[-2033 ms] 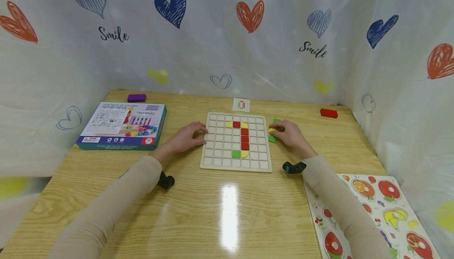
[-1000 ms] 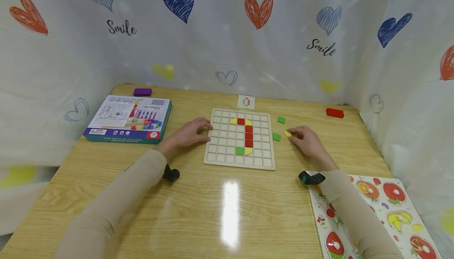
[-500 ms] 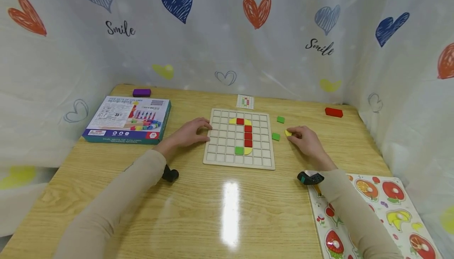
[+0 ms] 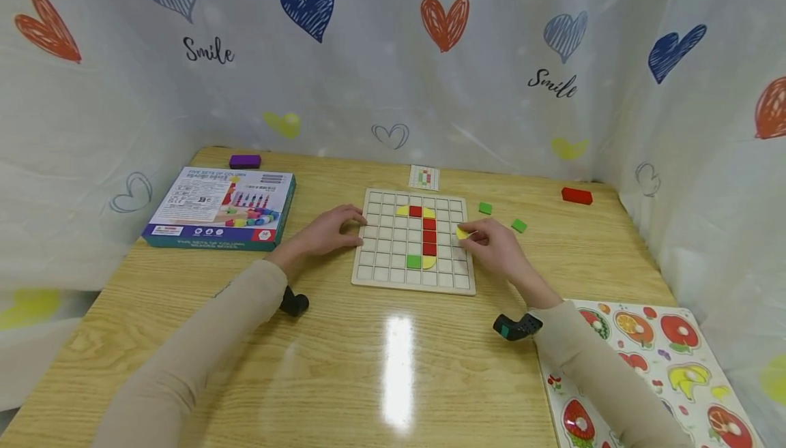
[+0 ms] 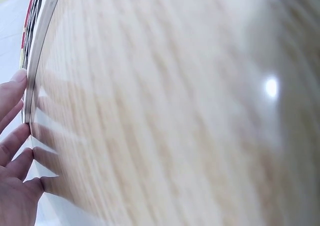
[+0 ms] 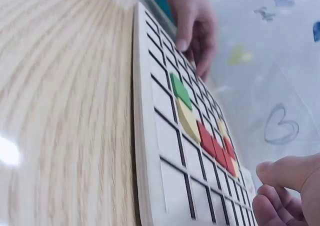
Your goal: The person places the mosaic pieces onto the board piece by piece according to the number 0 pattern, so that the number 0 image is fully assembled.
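A square wooden grid board (image 4: 383, 274) lies on the table with red, green and yellow tiles set in some cells. My left hand (image 4: 328, 231) rests at its left edge, fingertips spread along the rim (image 5: 31, 93). Over the board's right side, my right hand (image 4: 496, 247) pinches a yellow rounded tile (image 4: 462, 232) between thumb and fingers. On the board sit a column of red tiles (image 4: 429, 237), a green tile (image 4: 414, 262) and a yellow rounded tile (image 4: 428, 262) beside it. Two loose green tiles (image 4: 485, 208) lie right of the board.
A small pattern card (image 4: 424, 177) lies behind the board. A boxed toy set (image 4: 221, 207) and a purple block (image 4: 245, 161) are at left. At right are a red block (image 4: 576, 196) and a fruit puzzle board (image 4: 651, 359), partly under my right forearm.
My right hand picked the yellow tile from beside the board, held it to the right, then brought it left over the board's right side. One green tile now lies farther right.
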Motion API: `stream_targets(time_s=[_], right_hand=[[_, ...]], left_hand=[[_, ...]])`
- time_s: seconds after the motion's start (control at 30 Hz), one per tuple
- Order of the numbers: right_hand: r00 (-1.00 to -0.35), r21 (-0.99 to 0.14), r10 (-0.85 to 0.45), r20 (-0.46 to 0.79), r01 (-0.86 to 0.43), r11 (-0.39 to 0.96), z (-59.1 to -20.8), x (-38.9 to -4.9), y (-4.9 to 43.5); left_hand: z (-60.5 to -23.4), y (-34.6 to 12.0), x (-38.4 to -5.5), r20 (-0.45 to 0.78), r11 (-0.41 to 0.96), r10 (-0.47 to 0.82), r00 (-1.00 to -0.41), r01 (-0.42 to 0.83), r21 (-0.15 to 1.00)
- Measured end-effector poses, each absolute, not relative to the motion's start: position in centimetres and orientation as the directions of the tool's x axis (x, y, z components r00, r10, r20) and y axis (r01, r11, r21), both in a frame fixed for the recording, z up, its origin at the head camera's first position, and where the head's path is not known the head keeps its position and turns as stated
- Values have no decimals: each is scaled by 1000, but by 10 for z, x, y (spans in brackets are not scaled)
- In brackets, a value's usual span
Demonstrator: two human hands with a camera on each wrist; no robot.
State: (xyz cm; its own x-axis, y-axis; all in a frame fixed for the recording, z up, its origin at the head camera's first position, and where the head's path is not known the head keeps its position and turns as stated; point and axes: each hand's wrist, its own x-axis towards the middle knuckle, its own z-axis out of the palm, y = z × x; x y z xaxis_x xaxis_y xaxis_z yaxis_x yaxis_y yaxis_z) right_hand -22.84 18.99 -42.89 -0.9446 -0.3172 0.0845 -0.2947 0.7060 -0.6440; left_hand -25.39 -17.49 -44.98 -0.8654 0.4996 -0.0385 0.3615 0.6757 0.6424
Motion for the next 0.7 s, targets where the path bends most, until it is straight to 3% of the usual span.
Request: stream_targets(time_s=[0.3,0.7], right_hand=[[-854,-669,-506,119,-445,595,-428,-212,139],[-799,-582,-598,64,-517,628,-434,-207,101]], left_hand=[[-450,-174,-253,-25,674,506,-862,377,636],[-446,-173,-253,-51,689,488,-871,349,636]])
